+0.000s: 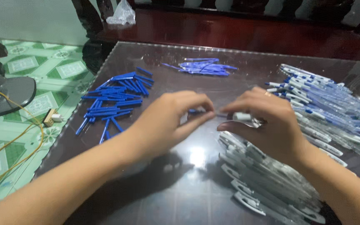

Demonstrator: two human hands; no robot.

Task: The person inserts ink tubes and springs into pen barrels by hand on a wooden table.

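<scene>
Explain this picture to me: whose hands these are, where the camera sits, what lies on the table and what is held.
There is no machine here. One camera, worn on a person's head, looks down at that person's own two bare hands over a dark glossy table. The left hand pinches a small blue part in its fingers. The right hand holds a white pen barrel, and the two pieces meet between the hands. On the table lie a pile of blue parts at left, a smaller blue pile farther back, finished pens at right, and clear barrels near the right arm. A fan base stands on the tiled floor.
</scene>
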